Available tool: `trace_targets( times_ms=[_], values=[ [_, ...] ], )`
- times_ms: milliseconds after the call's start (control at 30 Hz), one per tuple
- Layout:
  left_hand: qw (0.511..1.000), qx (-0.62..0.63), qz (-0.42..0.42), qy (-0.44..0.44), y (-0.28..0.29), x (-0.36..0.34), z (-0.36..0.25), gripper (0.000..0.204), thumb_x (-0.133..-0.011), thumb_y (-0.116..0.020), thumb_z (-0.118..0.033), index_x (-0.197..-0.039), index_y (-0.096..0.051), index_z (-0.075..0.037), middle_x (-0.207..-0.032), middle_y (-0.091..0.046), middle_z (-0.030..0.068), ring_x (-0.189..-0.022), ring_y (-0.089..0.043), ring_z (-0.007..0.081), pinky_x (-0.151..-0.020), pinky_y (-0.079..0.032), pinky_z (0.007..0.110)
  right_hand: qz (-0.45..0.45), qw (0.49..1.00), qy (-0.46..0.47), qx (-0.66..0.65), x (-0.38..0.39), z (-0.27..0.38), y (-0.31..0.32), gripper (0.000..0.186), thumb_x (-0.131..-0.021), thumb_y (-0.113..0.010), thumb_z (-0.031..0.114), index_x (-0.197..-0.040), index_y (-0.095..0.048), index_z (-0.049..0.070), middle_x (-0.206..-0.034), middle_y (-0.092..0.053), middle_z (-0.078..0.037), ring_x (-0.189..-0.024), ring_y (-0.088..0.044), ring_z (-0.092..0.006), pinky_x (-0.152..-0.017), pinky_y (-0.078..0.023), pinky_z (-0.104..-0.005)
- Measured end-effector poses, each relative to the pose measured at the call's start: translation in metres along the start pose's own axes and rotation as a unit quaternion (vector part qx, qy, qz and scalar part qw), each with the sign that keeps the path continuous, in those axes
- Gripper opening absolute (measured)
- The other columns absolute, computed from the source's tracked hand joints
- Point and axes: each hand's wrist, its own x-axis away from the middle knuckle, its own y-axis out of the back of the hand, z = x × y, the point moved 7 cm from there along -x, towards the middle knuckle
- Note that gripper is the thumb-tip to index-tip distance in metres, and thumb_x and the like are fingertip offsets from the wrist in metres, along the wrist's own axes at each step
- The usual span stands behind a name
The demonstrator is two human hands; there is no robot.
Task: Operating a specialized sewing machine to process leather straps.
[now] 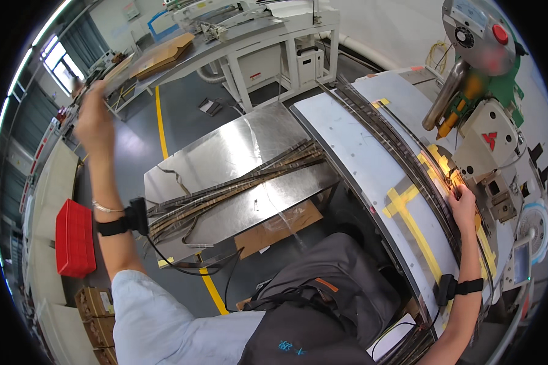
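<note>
Nearest, the lap is covered by a dark apron. To the right, a white counter is marked with yellow tape, and dark strips are laid lengthwise along it, past the right hand. That hand is placed at the lit spot by the sewing machine; fingertips bunched, but whether a strip is pinched or only pressed cannot be told. The left hand is raised at far left, blurred, well apart from the strips; its grip cannot be told. Judged step: strip guided at the machine. Fingertips are best kept low and beside the lit spot, the strip lightly tensioned and lined up, loose lengths untangled. Beyond, a strip bundle is laid across a metal counter; farther, flat cardboard.
</note>
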Motion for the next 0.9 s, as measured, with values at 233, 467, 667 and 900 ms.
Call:
trace_targets(
  times_ms=[233, 467, 667, 900],
  values=[
    [0.913, 0.135, 0.38, -0.061, -0.159, 0.199, -0.115, 0.007, -0.089, -0.05, -0.014, -0.093, -0.053, -0.009, -0.08, -0.06, 0.0112, -0.069, -0.063, 0.0311, -0.058, -0.05, 0.042, 0.014, 0.999, -0.042, -0.005, 0.016, 0.007, 0.025, 0.018, -0.078, -0.064, 0.01, -0.076, -0.056, -0.006, -0.065, -0.058, -0.018, -0.057, -0.056, -0.0263, -0.058, -0.044, -0.0359],
    [0.823, 0.199, 0.528, -0.068, -0.189, 0.334, -0.206, 0.012, -0.09, -0.052, -0.016, -0.089, -0.058, -0.006, -0.082, -0.063, 0.013, -0.075, -0.064, 0.0317, -0.063, -0.051, 0.042, 0.009, 0.996, -0.055, -0.075, 0.063, 0.017, 0.074, 0.013, -0.079, -0.062, 0.002, -0.073, -0.052, -0.004, -0.06, -0.048, -0.005, -0.057, -0.041, -0.0095, -0.053, -0.037, -0.0265],
    [0.791, 0.235, 0.56, -0.076, -0.184, 0.331, -0.263, 0.019, -0.088, -0.058, -0.022, -0.097, -0.061, -0.005, -0.09, -0.063, 0.015, -0.081, -0.065, 0.0313, -0.066, -0.053, 0.041, 0.025, 0.983, -0.126, -0.134, 0.109, 0.008, 0.092, 0.005, -0.079, -0.058, -0.003, -0.078, -0.054, -0.001, -0.063, -0.048, -0.002, -0.059, -0.042, -0.0066, -0.055, -0.036, -0.0229],
    [0.824, 0.378, 0.421, 0.044, -0.169, 0.19, -0.3, 0.031, -0.087, -0.062, -0.021, -0.114, -0.056, -0.006, -0.109, -0.059, 0.0141, -0.099, -0.059, 0.034, -0.079, -0.049, 0.044, 0.037, 0.987, -0.154, -0.016, 0.144, -0.018, 0.114, 0.015, -0.075, -0.071, 0.004, -0.085, -0.06, -0.001, -0.078, -0.06, -0.008, -0.065, -0.054, -0.0165, -0.059, -0.045, -0.0282]
  ],
)
